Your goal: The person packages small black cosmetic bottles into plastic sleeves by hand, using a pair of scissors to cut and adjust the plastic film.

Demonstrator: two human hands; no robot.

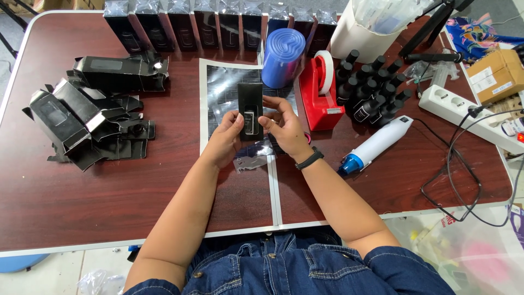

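Both hands up over the table centre, sharing one small black box (250,112). I see the left hand (226,139) pinching its lower left edge with thumb on the front face, and the right hand (284,128) closed on the lower right edge, fingers at the side. The box stands upright between them, long axis running near to far, windowed face toward the camera. Neither hand is nearer; it sits dead between the two grips, top end poking far past the fingertips.

Under the hands: clear plastic sheets (229,90) on the dark red table (109,202).

Containers: row of wrapped black boxes (218,24) along the far edge, closed, contents hidden. Pile of flat unfolded black cartons (93,114) at left, nothing in them. White tub (365,24) far right holds clear bags. Cluster of small dark bottles (371,90), red tape dispenser (322,90), blue film roll (283,54), white-and-blue heat gun (376,145) at right.
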